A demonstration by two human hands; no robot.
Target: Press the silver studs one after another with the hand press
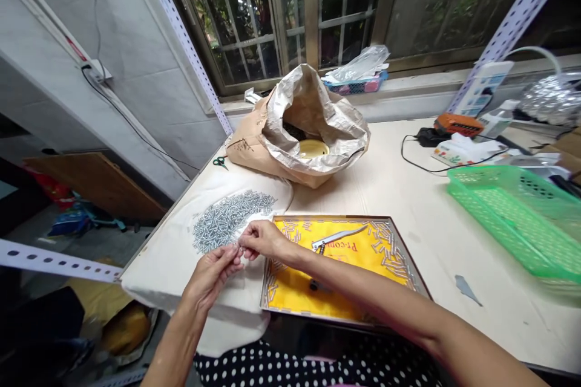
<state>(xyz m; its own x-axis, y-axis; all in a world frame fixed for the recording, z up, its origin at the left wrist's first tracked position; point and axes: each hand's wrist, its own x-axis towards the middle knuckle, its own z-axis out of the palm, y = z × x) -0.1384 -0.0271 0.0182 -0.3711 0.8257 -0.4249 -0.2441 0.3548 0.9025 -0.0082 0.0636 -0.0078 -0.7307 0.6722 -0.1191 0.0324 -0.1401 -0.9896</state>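
A heap of small silvery metal pins (227,217) lies on a white cloth (172,254) at the table's left side. Just in front of the heap, my left hand (211,272) has thumb and fingers pinched together. My right hand (263,240) reaches across and pinches at the same spot, fingertips touching the left ones. Whatever sits between them is too small to make out. Under my right forearm is a shallow tray (290,287) with a yellow bottom. Loose pins (391,254) line its sides, and a long metal tool (338,236) rests in it, partly hidden by the arm.
A large open paper sack (272,151) stands behind the heap, a yellow round object (313,148) inside. Green-handled scissors (220,162) lie left of it. On the right are a green plastic basket (512,217), a tissue pack (467,150) and a black cable (426,168).
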